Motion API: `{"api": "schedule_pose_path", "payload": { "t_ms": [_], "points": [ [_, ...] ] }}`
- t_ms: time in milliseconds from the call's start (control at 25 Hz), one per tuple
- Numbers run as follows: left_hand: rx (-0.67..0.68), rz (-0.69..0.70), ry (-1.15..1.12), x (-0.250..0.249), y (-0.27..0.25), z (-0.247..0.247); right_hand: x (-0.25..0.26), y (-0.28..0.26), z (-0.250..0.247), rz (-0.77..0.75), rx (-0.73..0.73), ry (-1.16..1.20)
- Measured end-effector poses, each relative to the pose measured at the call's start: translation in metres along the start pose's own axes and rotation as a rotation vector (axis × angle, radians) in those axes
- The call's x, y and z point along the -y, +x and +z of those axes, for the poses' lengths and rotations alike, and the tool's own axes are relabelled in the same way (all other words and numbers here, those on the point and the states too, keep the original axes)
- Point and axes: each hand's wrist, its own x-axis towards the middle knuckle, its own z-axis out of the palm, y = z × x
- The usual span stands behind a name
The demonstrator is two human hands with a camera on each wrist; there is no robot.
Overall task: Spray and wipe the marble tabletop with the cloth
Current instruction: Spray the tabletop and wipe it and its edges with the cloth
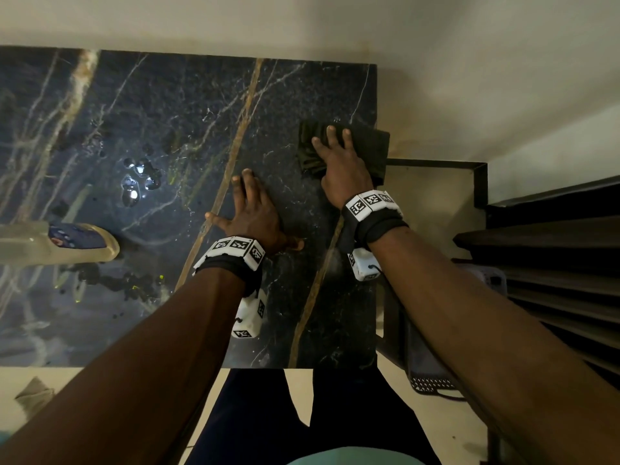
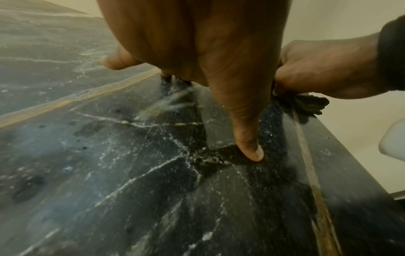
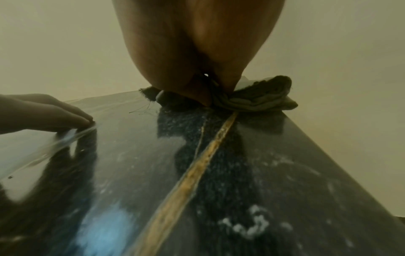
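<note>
the marble tabletop [image 1: 151, 105] is dark with pale and tan veins, and it reflects the room; the cloth [image 1: 365, 146], dark and folded, lies at the tabletop's right edge toward the far right corner, with part of it hanging past that edge; the right hand [image 1: 339, 162] lies flat on top of the cloth with its fingers [image 1: 332, 135] stretched out and pressing down, not curled round it; in the right wrist view the cloth bunches up in folds under the heel of that hand, right beside a tan vein; the left hand [image 1: 251, 209] rests palm-down on the bare marble near the middle of the tabletop, just left of the cloth and apart from it, fingers spread and straight, thumb [image 2: 247, 138] touching the stone, holding nothing; droplets [image 1: 141, 179] of liquid sit in a small cluster left of the left hand, well toward the tabletop's left part; a pale bottle [image 1: 57, 243] lies near the left edge of the view on the tabletop, its details blurred; both wrists carry white marker bands [image 1: 238, 250]; a dark stool [image 1: 432, 374] stands beside the tabletop's right edge near the near right corner
</note>
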Motion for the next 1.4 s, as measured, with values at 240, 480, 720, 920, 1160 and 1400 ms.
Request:
{"api": "schedule_pose_path", "payload": {
  "t_ms": [240,480,720,920,1160,1400],
  "points": [
    [-0.022,0.008,-0.015,0.001,-0.001,0.002,-0.02,-0.04,0.012,-0.016,0.025,0.028],
    [-0.015,0.013,-0.01,0.001,-0.001,0.0,-0.034,-0.005,-0.012,0.043,0.014,0.046],
    [-0.084,0.006,-0.039,-0.01,0.003,-0.003,-0.032,-0.038,0.007,0.047,0.011,0.033],
    [-0.114,0.071,-0.022,-0.018,0.029,-0.028,-0.042,-0.027,-0.009,0.018,0.013,0.072],
    [-0.111,0.06,0.004,-0.022,0.037,-0.04,-0.042,0.018,-0.032,0.044,0.009,0.046],
    [-0.085,0.02,-0.012,-0.03,0.042,-0.042,-0.012,0.004,-0.01,-0.046,0.057,-0.004]
  ]
}}
